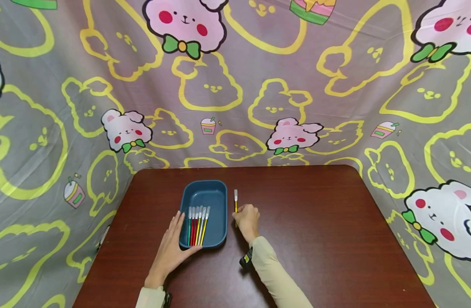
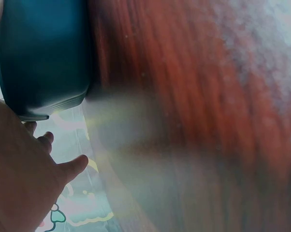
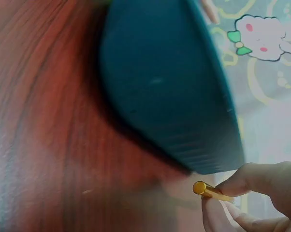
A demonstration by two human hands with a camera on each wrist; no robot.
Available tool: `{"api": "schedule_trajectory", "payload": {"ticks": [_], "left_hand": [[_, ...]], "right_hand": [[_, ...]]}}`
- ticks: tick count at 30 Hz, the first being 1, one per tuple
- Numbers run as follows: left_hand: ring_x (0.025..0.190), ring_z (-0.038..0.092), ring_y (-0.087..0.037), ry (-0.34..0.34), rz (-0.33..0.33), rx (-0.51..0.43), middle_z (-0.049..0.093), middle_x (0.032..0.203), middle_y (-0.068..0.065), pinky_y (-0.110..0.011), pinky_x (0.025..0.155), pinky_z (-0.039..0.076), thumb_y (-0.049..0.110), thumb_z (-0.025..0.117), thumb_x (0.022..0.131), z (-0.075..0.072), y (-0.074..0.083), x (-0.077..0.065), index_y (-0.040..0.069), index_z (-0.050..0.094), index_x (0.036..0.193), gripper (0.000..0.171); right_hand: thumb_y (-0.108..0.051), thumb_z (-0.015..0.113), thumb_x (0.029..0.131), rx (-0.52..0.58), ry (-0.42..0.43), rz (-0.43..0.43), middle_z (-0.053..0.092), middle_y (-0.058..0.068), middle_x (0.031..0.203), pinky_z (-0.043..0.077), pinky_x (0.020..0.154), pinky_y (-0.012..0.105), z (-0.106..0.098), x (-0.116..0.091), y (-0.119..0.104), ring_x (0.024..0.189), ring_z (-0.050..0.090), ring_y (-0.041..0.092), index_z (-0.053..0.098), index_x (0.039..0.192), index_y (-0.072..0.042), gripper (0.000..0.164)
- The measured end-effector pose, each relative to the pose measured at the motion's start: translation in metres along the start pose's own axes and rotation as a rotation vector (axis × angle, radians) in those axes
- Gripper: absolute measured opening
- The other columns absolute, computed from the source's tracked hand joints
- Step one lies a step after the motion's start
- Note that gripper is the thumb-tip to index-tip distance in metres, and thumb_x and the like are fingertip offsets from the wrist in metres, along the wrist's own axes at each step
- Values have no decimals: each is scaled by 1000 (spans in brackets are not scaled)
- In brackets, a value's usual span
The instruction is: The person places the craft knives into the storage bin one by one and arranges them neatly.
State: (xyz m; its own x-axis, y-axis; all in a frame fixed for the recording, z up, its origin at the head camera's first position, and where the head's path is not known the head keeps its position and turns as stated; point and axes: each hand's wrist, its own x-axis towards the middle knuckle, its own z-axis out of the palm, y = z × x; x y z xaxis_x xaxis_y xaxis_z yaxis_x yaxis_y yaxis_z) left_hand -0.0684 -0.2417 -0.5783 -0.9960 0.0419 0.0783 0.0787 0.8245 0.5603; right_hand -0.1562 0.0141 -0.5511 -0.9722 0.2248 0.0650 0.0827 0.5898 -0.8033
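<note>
A blue rectangular tray (image 1: 220, 239) sits on the table, holding several slim craft knives (image 1: 194, 226) with clear caps and green, red, gold and silver handles, side by side in its near left part. Along the tray's left side my left hand (image 1: 170, 250) rests with straight fingers, its thumb at the near rim. To the right of the tray, my right hand (image 1: 247, 220) pinches a gold craft knife (image 1: 235, 196) between thumb and fingers, its clear cap pointing away from me. In the right wrist view the gold handle's round end (image 3: 199, 188) sticks out past the fingertips.
The dark brown wooden table (image 1: 316, 231) extends to both sides of the tray. Behind it and at its sides hangs a grey cloth (image 1: 227, 98) printed with cartoon animals. A black band (image 1: 246, 259) circles the right wrist.
</note>
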Motion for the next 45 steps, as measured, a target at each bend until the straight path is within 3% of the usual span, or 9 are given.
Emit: {"api": "schedule_trajectory", "payload": {"ticks": [10,19,45], "left_hand": [[156,21,-49,24,18,-4,17,175,-17,-76,118,22,60,87,79,0,-1,-1,16,18,171,123],[158,18,-47,-5,-10,-13,14,176,-16,-74,120,20,64,85,79,2,-2,-1,17,15,171,125],[158,18,-47,-3,-13,-14,14,176,-16,-76,119,20,63,86,80,0,-1,-1,18,14,172,125]], "right_hand": [[-4,91,75,28,3,-21,75,5,70,61,76,48,-11,-1,-21,76,74,33,80,75,-5,11],[-5,88,74,23,-11,-52,73,1,67,59,74,46,-16,-5,-37,74,72,33,79,72,-8,10],[-1,86,73,39,-64,-86,73,4,68,60,66,40,3,-20,-51,68,70,28,78,74,-4,8]]}}
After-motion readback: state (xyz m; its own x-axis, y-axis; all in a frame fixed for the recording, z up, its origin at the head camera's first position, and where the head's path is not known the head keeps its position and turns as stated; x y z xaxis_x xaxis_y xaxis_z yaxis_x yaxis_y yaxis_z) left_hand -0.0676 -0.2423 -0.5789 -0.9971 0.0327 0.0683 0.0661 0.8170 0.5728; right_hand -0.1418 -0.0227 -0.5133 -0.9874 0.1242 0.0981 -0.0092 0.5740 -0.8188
